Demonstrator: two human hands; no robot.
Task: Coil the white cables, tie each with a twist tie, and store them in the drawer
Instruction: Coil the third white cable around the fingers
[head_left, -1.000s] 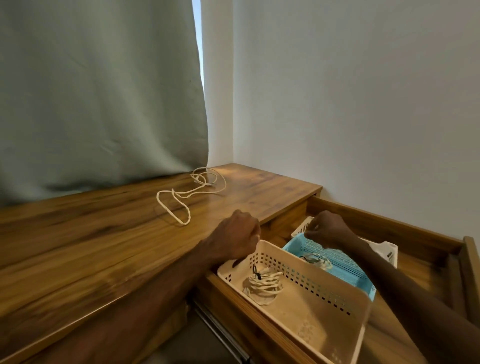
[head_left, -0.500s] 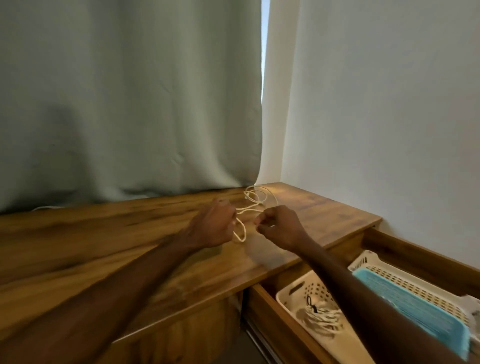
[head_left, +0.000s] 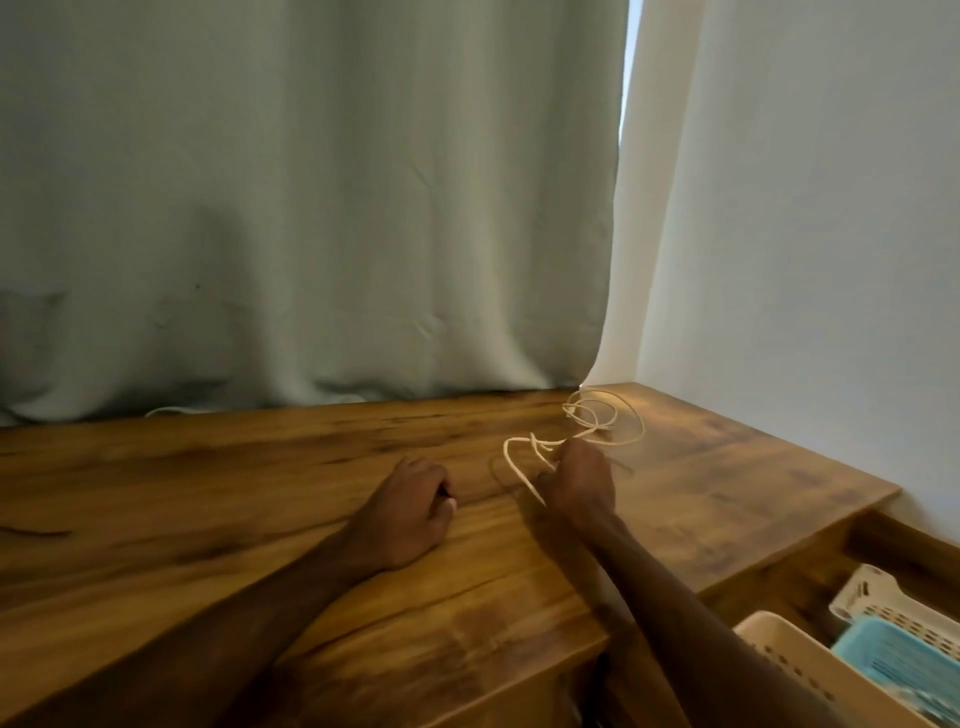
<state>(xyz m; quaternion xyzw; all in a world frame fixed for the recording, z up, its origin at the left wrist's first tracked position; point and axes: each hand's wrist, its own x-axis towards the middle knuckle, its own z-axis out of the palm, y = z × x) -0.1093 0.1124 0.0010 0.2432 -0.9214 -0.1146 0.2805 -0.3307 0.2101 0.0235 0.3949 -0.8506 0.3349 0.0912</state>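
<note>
Left hand (head_left: 410, 512) back off cable (head_left: 596, 426), seemingly

Both bare forearms reached forward side by side. The left hand (head_left: 410, 512) lay knuckles-up, fingers curled into a fist, anything inside it hidden. The right hand (head_left: 576, 480), slightly ahead, pinched a loop of white cable (head_left: 519, 474) at its fingertips.

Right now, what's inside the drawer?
The drawer holds a beige basket, a blue basket and a white basket. The frame edge and the right arm cut off their insides, so contents are hidden.
</note>
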